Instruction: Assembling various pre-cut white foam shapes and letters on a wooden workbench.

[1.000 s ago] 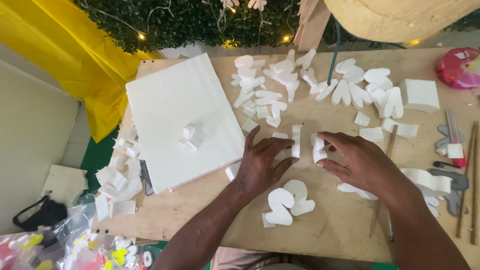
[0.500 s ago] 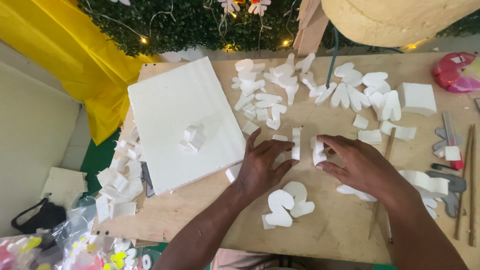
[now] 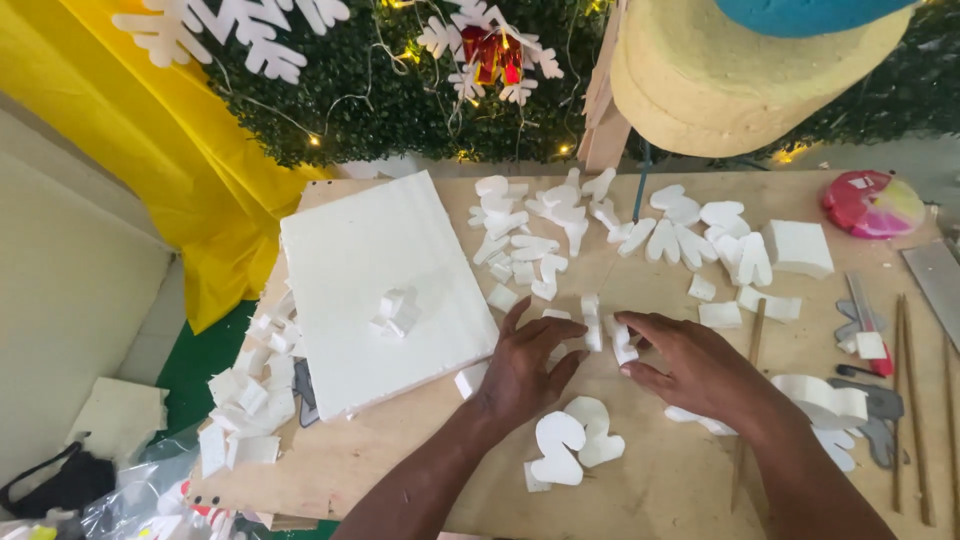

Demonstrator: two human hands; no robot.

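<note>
Plywood is forming the counter [image 3: 690, 480], which is sitting before a green hedge backdrop strung with small lights and white snowflake cut-outs. On it, the left hand [image 3: 525, 365] is lying flat with fingers spread, its grip apart and clamped on nothing, the fingertips resting just beside a narrow upright foam strip [image 3: 592, 322]. The right hand [image 3: 695, 365] is curling its thumb and forefinger together on a small white foam piece [image 3: 624, 343], which is standing on the counter between the two hands. Near the wrists, curved foam cut-outs [image 3: 575, 440] are lying flat. A large white foam slab [image 3: 385, 285] is occupying the counter's left part (a few small blocks are sitting on top of it). Further foam shapes [image 3: 700, 235] are lying scattered along the far edge, well apart from both hands.
</note>
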